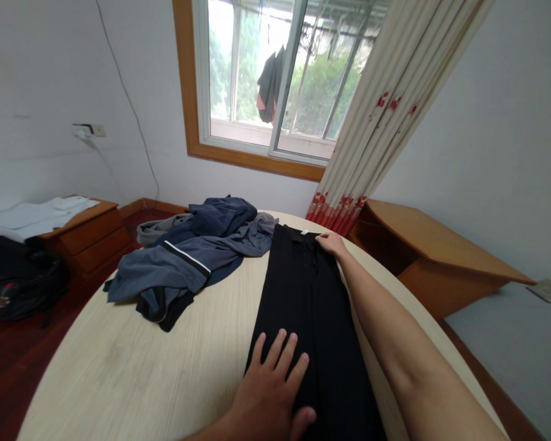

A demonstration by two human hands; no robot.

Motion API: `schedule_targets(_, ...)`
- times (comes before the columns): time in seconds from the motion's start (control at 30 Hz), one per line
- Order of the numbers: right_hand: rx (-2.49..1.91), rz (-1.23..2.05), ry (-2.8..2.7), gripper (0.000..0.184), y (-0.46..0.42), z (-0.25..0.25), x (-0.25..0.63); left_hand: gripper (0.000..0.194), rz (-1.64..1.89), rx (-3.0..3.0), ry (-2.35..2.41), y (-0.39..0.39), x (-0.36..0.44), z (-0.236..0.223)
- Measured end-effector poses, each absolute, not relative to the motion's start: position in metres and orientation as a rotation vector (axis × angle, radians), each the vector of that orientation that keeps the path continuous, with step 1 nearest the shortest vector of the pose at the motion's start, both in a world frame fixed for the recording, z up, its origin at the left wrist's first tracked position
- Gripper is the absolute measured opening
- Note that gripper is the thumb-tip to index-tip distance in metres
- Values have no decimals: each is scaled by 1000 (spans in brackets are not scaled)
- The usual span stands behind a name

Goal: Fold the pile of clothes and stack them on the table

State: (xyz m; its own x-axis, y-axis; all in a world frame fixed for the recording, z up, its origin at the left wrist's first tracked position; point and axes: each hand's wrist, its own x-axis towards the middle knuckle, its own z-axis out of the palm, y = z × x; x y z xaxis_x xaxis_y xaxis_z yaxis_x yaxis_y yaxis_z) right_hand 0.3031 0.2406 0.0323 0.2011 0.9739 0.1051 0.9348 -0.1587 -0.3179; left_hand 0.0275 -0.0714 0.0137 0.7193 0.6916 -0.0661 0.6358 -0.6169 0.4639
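Observation:
A pair of black trousers (298, 294) lies stretched lengthwise on the round table, its waistband at the far end with a small white label. Fingers spread, my left hand (275, 392) rests flat on the near part of the legs. My right hand (333, 243) reaches to the far right corner and pinches the waistband there. To the left of the trousers is a heap of grey and navy clothes (193, 245), one piece bearing a black and white stripe. The near end of the trousers runs out of view.
The pale wooden table (133, 361) has a curved edge. A wooden desk (422, 239) stands at the right beyond it, next to a long curtain (371, 110). At left are a drawer cabinet (92, 236) with papers and a black backpack (18, 275) on the floor.

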Motion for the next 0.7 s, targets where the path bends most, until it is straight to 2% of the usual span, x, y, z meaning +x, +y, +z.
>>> schedule_targets(0.27,-2381,113,-1916,77,174,0,269,68,224,2430,1021,-74,28,10)
schedule_targets(0.43,-2382,211,-1940,72,160,-11,261,66,257,2430,1035,-75,28,8)
schedule_targets(0.7,-2410,270,-1862,74,198,-6,272,64,170,2453,1066,-68,30,18)
